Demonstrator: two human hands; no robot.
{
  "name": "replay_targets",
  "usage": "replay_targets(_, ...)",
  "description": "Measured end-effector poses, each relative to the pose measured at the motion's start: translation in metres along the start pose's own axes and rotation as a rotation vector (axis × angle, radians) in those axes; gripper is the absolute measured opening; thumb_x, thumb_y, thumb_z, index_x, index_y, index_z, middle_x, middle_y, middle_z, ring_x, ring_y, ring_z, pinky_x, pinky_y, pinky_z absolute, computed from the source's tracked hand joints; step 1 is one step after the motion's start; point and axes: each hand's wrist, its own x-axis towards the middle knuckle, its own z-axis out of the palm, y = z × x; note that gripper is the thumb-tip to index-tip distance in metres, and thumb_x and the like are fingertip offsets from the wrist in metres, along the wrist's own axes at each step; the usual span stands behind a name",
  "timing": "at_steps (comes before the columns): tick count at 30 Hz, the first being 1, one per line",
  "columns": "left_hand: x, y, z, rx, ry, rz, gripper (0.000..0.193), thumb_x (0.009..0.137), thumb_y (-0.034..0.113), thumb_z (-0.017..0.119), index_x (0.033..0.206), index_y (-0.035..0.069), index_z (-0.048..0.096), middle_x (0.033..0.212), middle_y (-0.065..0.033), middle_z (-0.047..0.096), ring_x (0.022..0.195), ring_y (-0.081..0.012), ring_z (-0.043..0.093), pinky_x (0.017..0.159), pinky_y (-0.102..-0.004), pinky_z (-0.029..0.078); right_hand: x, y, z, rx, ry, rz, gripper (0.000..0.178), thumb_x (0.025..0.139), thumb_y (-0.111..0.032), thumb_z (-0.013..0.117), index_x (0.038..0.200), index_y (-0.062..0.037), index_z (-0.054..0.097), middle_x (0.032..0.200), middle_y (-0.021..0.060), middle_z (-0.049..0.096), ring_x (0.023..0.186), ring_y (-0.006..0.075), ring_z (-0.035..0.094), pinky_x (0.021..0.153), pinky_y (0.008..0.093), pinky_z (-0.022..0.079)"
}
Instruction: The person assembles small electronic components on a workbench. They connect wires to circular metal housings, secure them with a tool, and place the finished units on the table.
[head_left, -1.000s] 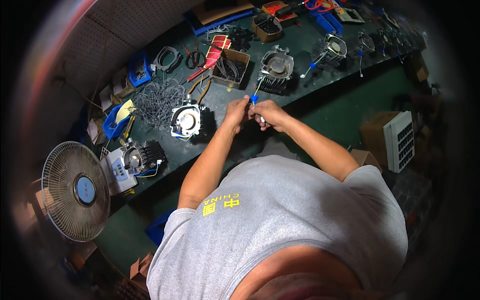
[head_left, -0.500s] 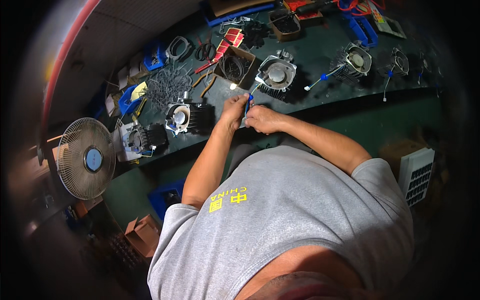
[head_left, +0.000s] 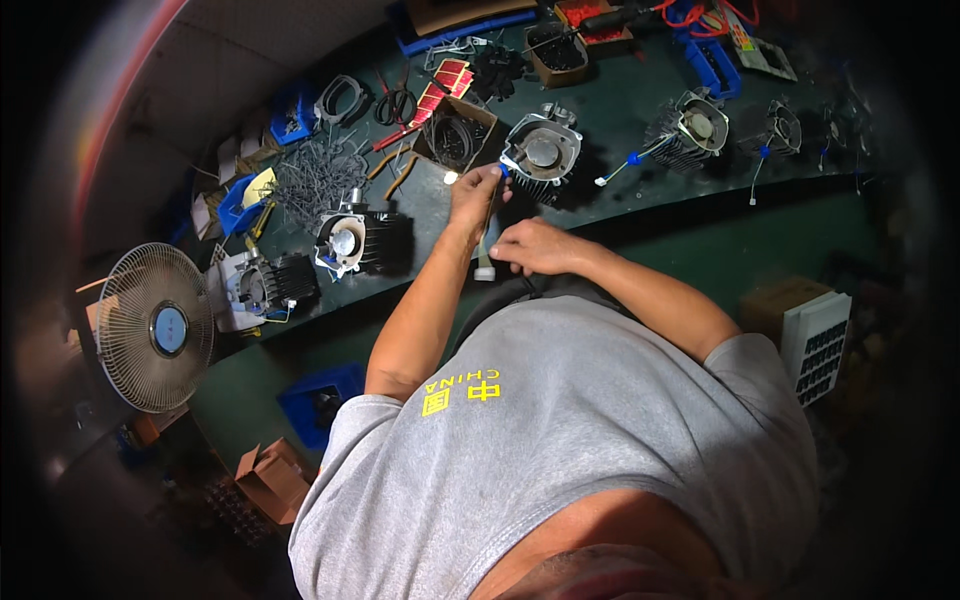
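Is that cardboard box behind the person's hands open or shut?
Open. The box has its flaps spread, and dark coiled rings show inside it from above.

Hands parted: right hand (head_left: 530, 247) drew back along the cable (head_left: 487, 240).

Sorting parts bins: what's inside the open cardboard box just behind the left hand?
The cardboard box holds dark coiled rings or cables; what lies beneath them is hidden. The left hand is in front of it, the right hand nearer the body.
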Motion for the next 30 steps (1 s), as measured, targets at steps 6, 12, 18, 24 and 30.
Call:
replay_targets(6, -0.001, -0.004, -0.01, -0.062, -0.057, -0.072, 0.024, 0.103, 0.015, 0.067, 0.119, -0.003, 0.066, 0.1, -0.0097, 0.072, 0.085, -0.0146, 0.07, 0.075, -0.0268, 0.064, 0.006, -0.004, -0.072, -0.095, 0.951, -0.286, 0.025, 0.088, -0.018, 0.078, 0.102, 0.0019, 0.074, 0.078, 0.0101, 0.072, 0.067, 0.015, 0.067, 0.063, 0.0309, 0.054)
replay_targets(12, -0.002, 0.0, -0.016, -0.075, -0.089, -0.091, 0.021, 0.103, 0.014, 0.066, 0.115, -0.003, 0.065, 0.097, -0.0091, 0.071, 0.08, -0.0132, 0.067, 0.075, -0.0273, 0.064, 0.051, -0.002, -0.126, -0.526, 1.128, -0.372, 0.046, 0.084, -0.028, 0.083, 0.119, -0.0012, 0.072, 0.123, 0.0169, 0.071, 0.118, 0.0345, 0.064, 0.103, 0.0415, 0.05)
replay_targets(18, -0.004, 0.002, -0.017, -0.027, -0.074, -0.116, 0.018, 0.103, 0.014, 0.067, 0.113, -0.001, 0.066, 0.096, -0.0074, 0.069, 0.081, -0.013, 0.066, 0.076, -0.0274, 0.062, 0.091, 0.032, -0.153, -0.376, 0.855, -0.408, 0.052, 0.082, -0.035, 0.087, 0.119, -0.0014, 0.074, 0.129, 0.0207, 0.069, 0.12, 0.0359, 0.066, 0.101, 0.0401, 0.052)
replay_targets(24, -0.009, 0.0, -0.005, -0.008, 0.046, -0.047, 0.016, 0.101, 0.012, 0.068, 0.111, -0.001, 0.066, 0.099, -0.0071, 0.07, 0.086, -0.0138, 0.067, 0.078, -0.0291, 0.062, 0.095, 0.034, -0.155, -0.197, 0.733, -0.422, 0.043, 0.081, -0.036, 0.086, 0.105, -0.001, 0.077, 0.103, 0.0185, 0.074, 0.088, 0.032, 0.072, 0.08, 0.0383, 0.056)
replay_targets(30, -0.003, 0.0, -0.002, 0.007, 0.013, -0.04, 0.014, 0.101, 0.013, 0.069, 0.108, 0.001, 0.066, 0.095, -0.0056, 0.07, 0.085, -0.0138, 0.067, 0.076, -0.0299, 0.061, 0.09, 0.031, -0.156, -0.112, 0.697, -0.365, 0.04, 0.081, -0.033, 0.086, 0.103, -0.0009, 0.076, 0.097, 0.0161, 0.075, 0.084, 0.0322, 0.072, 0.077, 0.0388, 0.056)
